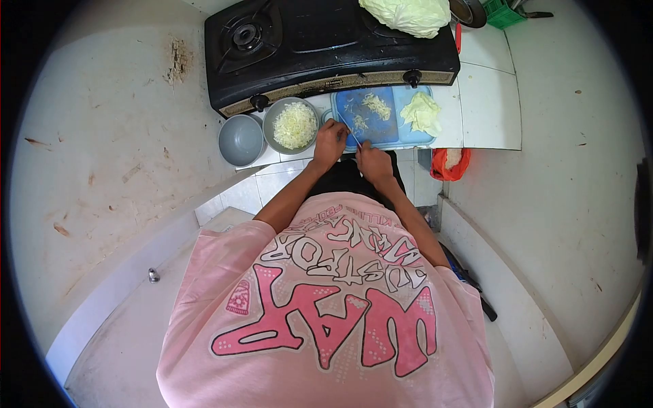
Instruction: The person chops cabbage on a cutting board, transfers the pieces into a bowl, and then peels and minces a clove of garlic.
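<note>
My right hand [374,162] is closed round the handle of a knife [350,132], whose blade slants up and left over the near left part of the blue cutting board [381,137]. Against the board's left edge, my left hand [331,140] has its fingers bent together close to the blade; what they hold, if anything, is hidden. Shredded cabbage [377,107] lies in small heaps on the board. A pale cabbage leaf [422,113] rests at the board's right side. Left of my left hand stands a grey bowl [270,139] filled with chopped cabbage [294,126].
An empty grey bowl [241,140] stands at the counter's left end. Behind the board is a black two-burner stove [320,34] with a large cabbage [411,15] on it. A red bag [450,165] sits below the counter's edge. White walls close in on both sides.
</note>
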Action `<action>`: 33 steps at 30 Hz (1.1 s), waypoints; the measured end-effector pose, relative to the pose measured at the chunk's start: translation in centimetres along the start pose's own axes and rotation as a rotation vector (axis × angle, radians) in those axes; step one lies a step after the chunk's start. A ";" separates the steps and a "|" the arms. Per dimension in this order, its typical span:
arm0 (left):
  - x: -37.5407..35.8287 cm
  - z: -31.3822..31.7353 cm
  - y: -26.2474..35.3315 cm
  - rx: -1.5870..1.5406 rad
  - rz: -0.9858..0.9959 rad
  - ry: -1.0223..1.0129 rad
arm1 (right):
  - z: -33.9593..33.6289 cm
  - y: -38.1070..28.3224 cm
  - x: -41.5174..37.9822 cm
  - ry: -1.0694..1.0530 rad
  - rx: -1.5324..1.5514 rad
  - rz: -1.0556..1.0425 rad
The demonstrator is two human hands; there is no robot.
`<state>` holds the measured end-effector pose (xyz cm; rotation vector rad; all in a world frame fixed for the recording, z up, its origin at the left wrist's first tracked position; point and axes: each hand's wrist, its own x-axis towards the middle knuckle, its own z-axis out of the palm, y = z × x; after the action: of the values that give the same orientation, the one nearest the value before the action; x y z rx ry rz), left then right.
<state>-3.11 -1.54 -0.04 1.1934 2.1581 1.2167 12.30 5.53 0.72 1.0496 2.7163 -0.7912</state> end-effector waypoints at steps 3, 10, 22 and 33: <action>-0.2 0.1 -0.3 -0.007 0.015 0.008 | 0.0 0.1 0.0 -0.007 0.015 0.001; -0.3 0.3 -0.7 -0.015 0.002 0.021 | -0.1 0.6 -0.8 -0.035 -0.020 0.000; -0.4 0.3 -0.7 -0.013 0.015 0.010 | -0.4 0.0 -0.3 -0.030 0.050 -0.004; -0.5 0.4 -1.4 0.015 0.023 -0.001 | 0.3 0.1 0.1 0.017 0.038 -0.025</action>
<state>-3.23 -2.06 -1.48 1.2281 2.1625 1.2115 12.26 5.53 0.34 1.0366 2.7437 -0.8443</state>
